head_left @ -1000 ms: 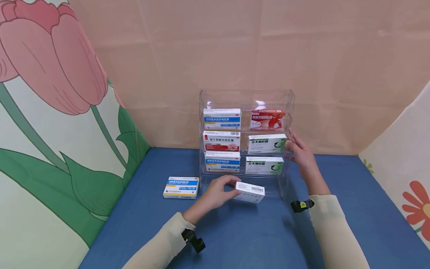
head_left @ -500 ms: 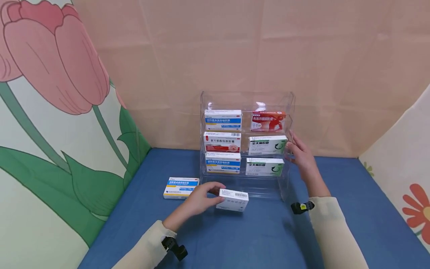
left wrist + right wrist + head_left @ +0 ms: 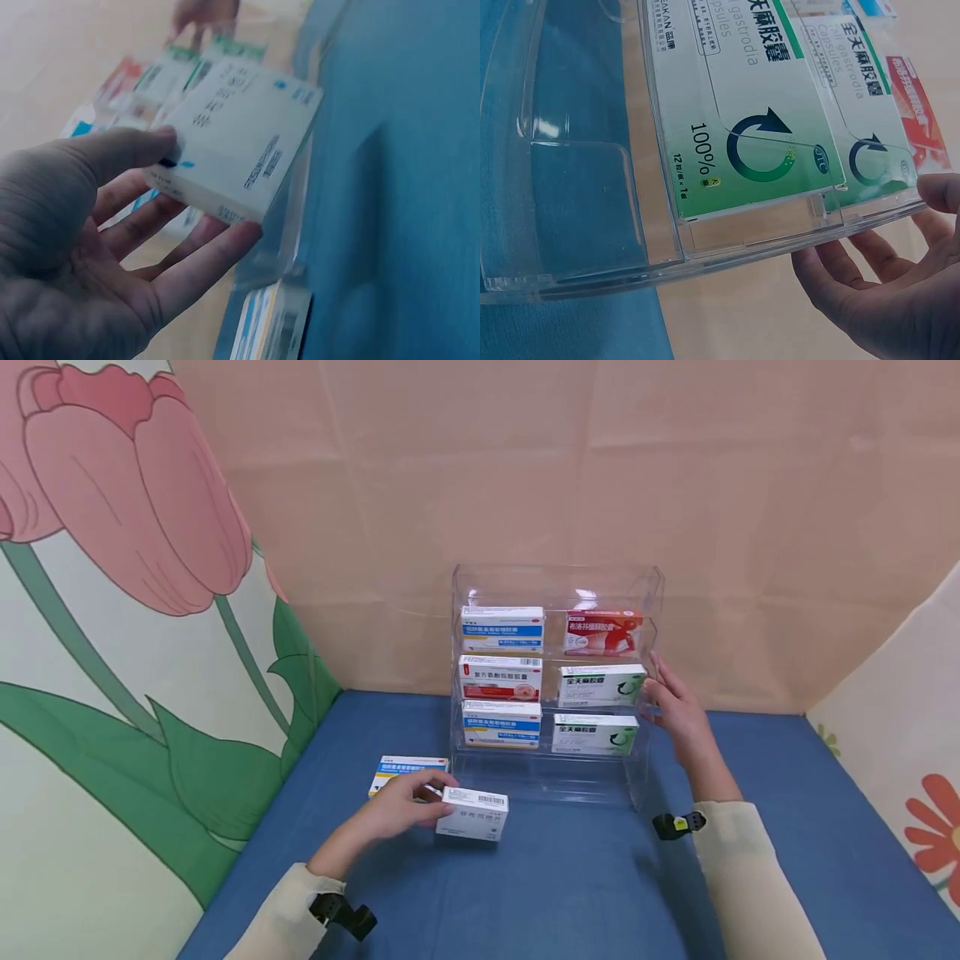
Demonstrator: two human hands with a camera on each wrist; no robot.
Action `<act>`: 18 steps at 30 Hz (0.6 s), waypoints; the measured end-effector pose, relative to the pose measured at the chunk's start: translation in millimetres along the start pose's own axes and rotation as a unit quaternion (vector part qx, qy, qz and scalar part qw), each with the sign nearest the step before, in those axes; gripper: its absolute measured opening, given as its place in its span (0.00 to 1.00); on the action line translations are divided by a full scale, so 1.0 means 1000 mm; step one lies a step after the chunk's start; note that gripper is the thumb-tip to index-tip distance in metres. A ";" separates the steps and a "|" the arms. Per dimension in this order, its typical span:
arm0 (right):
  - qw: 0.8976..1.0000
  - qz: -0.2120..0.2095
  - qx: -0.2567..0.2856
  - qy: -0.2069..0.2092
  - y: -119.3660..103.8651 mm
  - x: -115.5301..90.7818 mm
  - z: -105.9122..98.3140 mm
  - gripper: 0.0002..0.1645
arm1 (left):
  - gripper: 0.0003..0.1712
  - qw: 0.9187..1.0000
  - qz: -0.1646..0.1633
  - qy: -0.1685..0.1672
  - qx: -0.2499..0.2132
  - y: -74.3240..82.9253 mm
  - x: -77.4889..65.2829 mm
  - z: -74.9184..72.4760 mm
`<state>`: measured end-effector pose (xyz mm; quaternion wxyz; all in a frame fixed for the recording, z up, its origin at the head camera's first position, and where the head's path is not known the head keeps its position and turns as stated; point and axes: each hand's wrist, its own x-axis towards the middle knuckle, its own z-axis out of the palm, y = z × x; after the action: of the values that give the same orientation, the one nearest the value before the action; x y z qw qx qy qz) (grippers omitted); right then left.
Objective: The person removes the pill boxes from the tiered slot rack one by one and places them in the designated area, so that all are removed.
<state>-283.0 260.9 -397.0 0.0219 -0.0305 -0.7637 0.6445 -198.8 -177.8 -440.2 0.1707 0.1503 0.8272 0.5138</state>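
Note:
My left hand (image 3: 401, 806) pinches a white medicine box (image 3: 472, 817) by its left end, with thumb and fingers on opposite sides, above the blue tabletop in front of a clear tiered rack (image 3: 558, 777). In the left wrist view this medicine box (image 3: 232, 142) shows dark printing and a barcode. My right hand (image 3: 678, 718) grips the rack's right side edge; in the right wrist view the thumb lies over the edge and fingers curl beneath. A blue-striped white box (image 3: 405, 765) lies flat beside the rack, partly hidden behind the left hand.
Upper rack tiers hold a blue-striped box (image 3: 502, 631), a red box (image 3: 602, 633), a red-and-white box (image 3: 499, 678), another blue-striped box (image 3: 501, 727) and two green-and-white boxes, an upper one (image 3: 600, 687) and a lower one (image 3: 595, 735). A beige backdrop (image 3: 405, 527) stands behind.
My left hand has carried the white medicine box leftward and toward me, away from the rack's bottom tier, now overlapping the flat blue-striped box. The right hand keeps its hold on the rack.

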 end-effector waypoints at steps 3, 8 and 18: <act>1.000 0.004 0.003 0.001 0.001 0.000 0.000 0.36 | 0.20 1.000 -0.006 -0.010 -0.018 -0.006 -0.007 -0.016; 1.000 0.007 0.005 0.001 0.000 0.000 0.000 0.38 | 0.24 0.999 -0.023 -0.015 -0.032 -0.018 -0.018 -0.044; 1.000 -0.004 0.002 -0.001 0.000 -0.002 0.001 0.37 | 0.26 0.997 -0.058 -0.004 -0.048 -0.051 -0.037 -0.098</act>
<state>-280.8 260.1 -397.2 0.0238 -0.0267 -0.7623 0.6463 -212.2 -294.0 -441.0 0.2104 0.0956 0.8080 0.5419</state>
